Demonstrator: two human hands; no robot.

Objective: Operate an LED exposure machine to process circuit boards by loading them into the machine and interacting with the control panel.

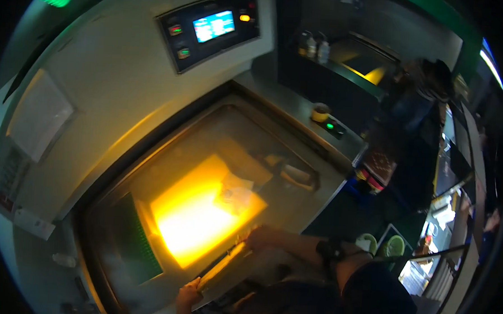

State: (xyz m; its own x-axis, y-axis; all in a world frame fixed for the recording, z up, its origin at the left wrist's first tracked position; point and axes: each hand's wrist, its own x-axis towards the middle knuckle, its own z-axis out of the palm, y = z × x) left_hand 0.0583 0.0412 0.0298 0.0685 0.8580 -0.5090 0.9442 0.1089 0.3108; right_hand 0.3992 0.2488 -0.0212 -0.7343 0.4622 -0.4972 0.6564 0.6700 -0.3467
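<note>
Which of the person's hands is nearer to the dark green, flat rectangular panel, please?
Left. The left hand is just off the lower-right corner of the dark green panel; the right hand is farther right, beside the edge of the brightly lit yellow rectangle.

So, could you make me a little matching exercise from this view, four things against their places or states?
1. Control-panel screen
2. Thin flat strip
3. Green panel
4. Dark wristband

A. Left of the bright yellow light patch
B. Between left hand and right hand
C. Lit, bluish-white
D. Worn on the right arm

Pairs: 1-C, 2-B, 3-A, 4-D
</note>
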